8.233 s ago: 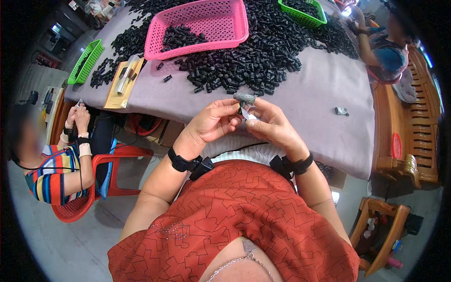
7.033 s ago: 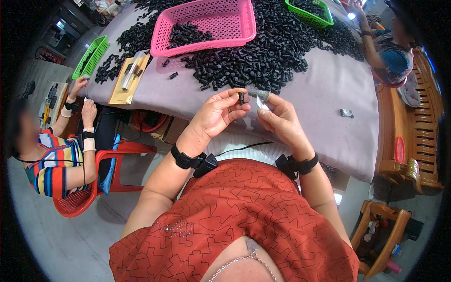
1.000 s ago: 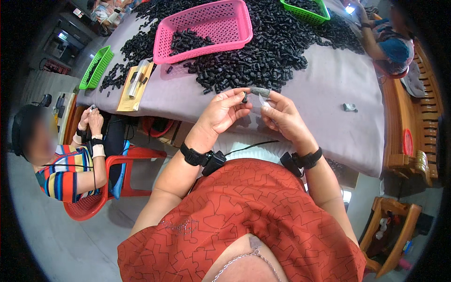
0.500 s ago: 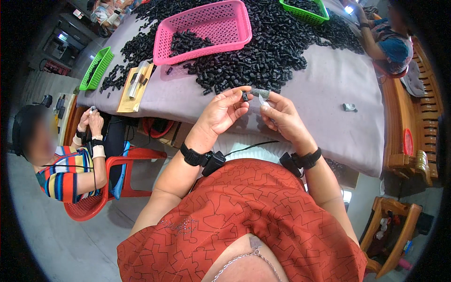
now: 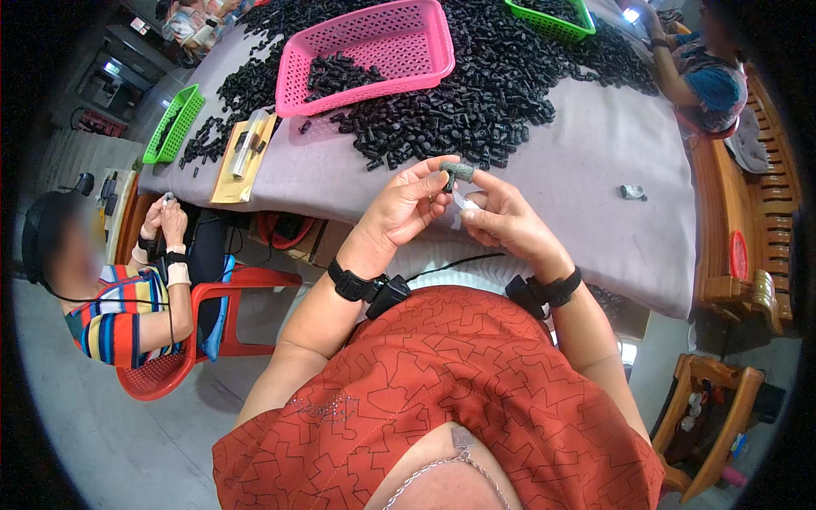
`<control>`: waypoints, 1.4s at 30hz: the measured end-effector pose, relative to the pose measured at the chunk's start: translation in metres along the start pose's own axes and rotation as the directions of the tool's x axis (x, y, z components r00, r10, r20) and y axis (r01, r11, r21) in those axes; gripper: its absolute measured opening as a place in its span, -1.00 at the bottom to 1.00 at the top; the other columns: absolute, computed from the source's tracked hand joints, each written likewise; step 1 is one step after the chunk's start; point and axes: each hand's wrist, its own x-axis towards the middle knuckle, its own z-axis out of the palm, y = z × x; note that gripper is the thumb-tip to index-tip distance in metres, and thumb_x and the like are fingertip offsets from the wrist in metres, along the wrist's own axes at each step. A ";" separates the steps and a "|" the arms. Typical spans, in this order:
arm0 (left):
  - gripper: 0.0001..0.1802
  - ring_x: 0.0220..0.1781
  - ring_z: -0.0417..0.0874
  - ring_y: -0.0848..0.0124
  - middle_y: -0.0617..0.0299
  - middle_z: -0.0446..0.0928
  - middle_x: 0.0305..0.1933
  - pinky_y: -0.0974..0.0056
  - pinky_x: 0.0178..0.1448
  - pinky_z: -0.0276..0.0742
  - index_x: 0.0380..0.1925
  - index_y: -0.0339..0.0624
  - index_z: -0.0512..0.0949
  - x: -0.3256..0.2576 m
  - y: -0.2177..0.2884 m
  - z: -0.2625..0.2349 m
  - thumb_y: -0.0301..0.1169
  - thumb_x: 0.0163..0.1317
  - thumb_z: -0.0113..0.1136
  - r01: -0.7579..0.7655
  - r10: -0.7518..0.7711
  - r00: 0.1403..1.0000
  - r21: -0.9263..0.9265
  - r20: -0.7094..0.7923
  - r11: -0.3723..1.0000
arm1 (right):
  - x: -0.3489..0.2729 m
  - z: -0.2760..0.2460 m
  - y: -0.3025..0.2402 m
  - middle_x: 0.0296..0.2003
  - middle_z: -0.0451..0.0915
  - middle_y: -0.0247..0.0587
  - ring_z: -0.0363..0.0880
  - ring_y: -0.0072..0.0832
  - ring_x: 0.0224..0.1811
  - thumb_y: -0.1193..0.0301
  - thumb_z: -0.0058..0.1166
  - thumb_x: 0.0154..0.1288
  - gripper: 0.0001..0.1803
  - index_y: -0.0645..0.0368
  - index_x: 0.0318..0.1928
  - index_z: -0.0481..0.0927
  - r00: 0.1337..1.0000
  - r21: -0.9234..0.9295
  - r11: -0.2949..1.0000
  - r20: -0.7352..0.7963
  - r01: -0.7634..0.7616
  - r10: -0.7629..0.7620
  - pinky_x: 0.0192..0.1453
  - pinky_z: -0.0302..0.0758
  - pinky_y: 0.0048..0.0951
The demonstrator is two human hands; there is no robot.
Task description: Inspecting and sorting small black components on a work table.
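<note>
My left hand (image 5: 401, 206) is closed in a pinch on a small black plastic part (image 5: 449, 182), held just above the table's near edge. Opposite it, my right hand (image 5: 513, 226) grips a thin, pale, pointed blade-like piece (image 5: 465, 201) between thumb and fingers. A dark grey speckled covering (image 5: 460, 171) appears to wrap the tip of my right index finger and lies against the black part. Where the pale piece meets the part is too small to make out. Beyond my hands spreads a large heap of similar black parts (image 5: 442, 127).
On the grey cloth-covered table (image 5: 595, 187) stand a pink basket (image 5: 365, 99) holding some parts and green baskets (image 5: 174, 127) (image 5: 552, 27). A yellow pad (image 5: 234, 183) carries a clear tube. A crumpled silvery scrap (image 5: 632, 192) lies right. Co-workers sit left, right and far left.
My right hand has shifted slightly left, bringing its grey-covered fingertip over the black part. The pale piece has moved left and down with it. My left hand has barely moved.
</note>
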 end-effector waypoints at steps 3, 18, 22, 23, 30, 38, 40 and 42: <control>-0.54 -0.35 0.61 0.59 0.30 0.58 -0.26 0.55 -0.29 0.60 0.20 -0.23 0.41 0.000 -0.001 0.001 -0.44 0.31 0.21 -0.004 0.004 1.000 0.000 0.003 1.000 | 0.000 0.001 -0.001 -0.50 0.41 -0.48 0.28 -0.78 -0.58 0.33 0.12 0.39 -0.37 0.14 0.38 0.20 1.000 -0.006 1.000 -0.002 -0.017 0.017 -0.57 0.18 -0.73; -0.56 -0.36 0.64 0.55 0.26 0.62 -0.25 0.54 -0.32 0.64 0.16 -0.24 0.45 -0.001 -0.001 -0.001 -0.46 0.29 0.23 -0.005 0.005 1.000 0.020 0.011 1.000 | 0.001 -0.002 -0.001 -0.54 0.42 -0.52 0.29 -0.81 -0.63 0.34 0.09 0.40 -0.48 0.16 0.30 0.31 0.999 -0.001 0.999 -0.022 -0.036 0.036 -0.60 0.20 -0.75; -0.57 -0.37 0.64 0.54 0.25 0.62 -0.25 0.53 -0.32 0.65 0.15 -0.24 0.46 0.000 -0.002 0.000 -0.47 0.29 0.23 0.010 -0.010 1.000 0.004 0.005 1.000 | 0.005 -0.008 0.006 -0.55 0.42 -0.53 0.29 -0.81 -0.64 0.33 0.09 0.40 -0.49 0.17 0.29 0.33 0.997 -0.013 0.998 -0.059 -0.059 0.058 -0.61 0.19 -0.75; -0.57 -0.37 0.64 0.54 0.25 0.62 -0.25 0.53 -0.32 0.65 0.15 -0.24 0.46 -0.001 -0.002 0.000 -0.47 0.29 0.23 0.010 -0.010 1.000 0.004 0.005 1.000 | 0.005 -0.008 0.005 -0.55 0.42 -0.53 0.29 -0.81 -0.64 0.33 0.09 0.40 -0.49 0.17 0.29 0.33 0.997 -0.013 0.998 -0.058 -0.059 0.058 -0.61 0.19 -0.75; -0.57 -0.36 0.63 0.55 0.25 0.62 -0.24 0.54 -0.33 0.65 0.15 -0.24 0.46 0.000 -0.002 0.000 -0.47 0.28 0.24 0.006 -0.006 1.000 -0.030 0.003 1.000 | -0.001 0.003 -0.004 -0.55 0.42 -0.52 0.29 -0.81 -0.64 0.34 0.09 0.40 -0.45 0.16 0.33 0.29 0.999 0.018 0.999 -0.005 -0.035 0.035 -0.60 0.20 -0.75; -0.56 -0.31 0.65 0.54 0.23 0.62 -0.17 0.54 -0.31 0.65 0.16 -0.25 0.45 0.001 -0.005 -0.007 -0.48 0.27 0.24 0.027 -0.024 0.998 -0.037 0.060 0.999 | 0.003 -0.008 0.004 -0.53 0.43 -0.52 0.31 -0.81 -0.62 0.33 0.10 0.40 -0.45 0.15 0.32 0.29 0.997 0.014 0.997 -0.012 -0.070 0.070 -0.59 0.21 -0.76; -0.56 -0.28 0.65 0.53 0.23 0.62 -0.16 0.54 -0.30 0.65 0.16 -0.25 0.45 0.002 -0.006 -0.007 -0.49 0.28 0.23 0.039 -0.033 0.996 -0.066 0.080 0.997 | 0.004 -0.009 0.006 -0.53 0.42 -0.52 0.31 -0.81 -0.61 0.33 0.10 0.40 -0.46 0.14 0.32 0.29 0.998 0.053 0.997 -0.011 -0.064 0.065 -0.59 0.21 -0.76; -0.56 -0.28 0.65 0.53 0.23 0.62 -0.15 0.54 -0.30 0.65 0.17 -0.25 0.44 0.002 -0.006 -0.007 -0.49 0.28 0.23 0.033 -0.029 0.997 -0.067 0.071 0.997 | 0.003 -0.006 0.004 -0.53 0.42 -0.52 0.31 -0.81 -0.61 0.32 0.10 0.40 -0.46 0.15 0.32 0.29 0.999 0.060 0.997 0.006 -0.050 0.050 -0.59 0.21 -0.76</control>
